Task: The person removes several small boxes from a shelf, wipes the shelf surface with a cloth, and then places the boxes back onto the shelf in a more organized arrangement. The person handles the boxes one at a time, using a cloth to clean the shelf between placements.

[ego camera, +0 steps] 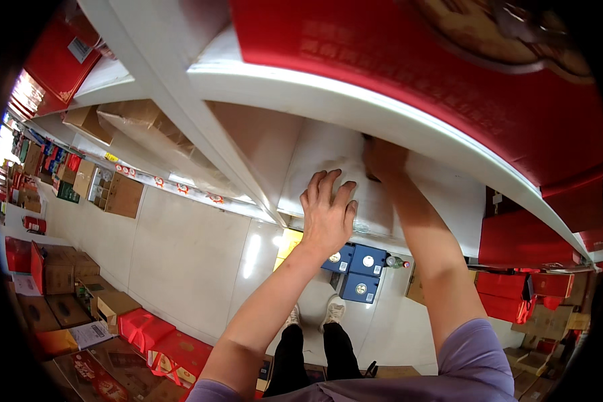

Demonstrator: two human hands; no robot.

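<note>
My left hand (330, 213) is over the front of a white shelf board (326, 148), fingers spread and slightly bent, holding nothing. Whether its fingertips touch the board is unclear. My right hand (386, 157) reaches deeper onto the same board, in shadow beneath the upper shelf edge (362, 95). Something dark shows beside its fingers, but what it is and whether the hand grips it cannot be made out. Below the shelf, blue boxes (360, 288) with round emblems sit on the floor, beside a bottle (397, 262) and a yellow box (287, 246).
A large red box (407, 65) fills the upper shelf overhead. A white upright post (181, 90) stands left of my hands. Red boxes (522, 241) lie at the right end. Behind my legs are red gift bags (181, 354) and cardboard cartons (113, 306) on the tiled floor (191, 251).
</note>
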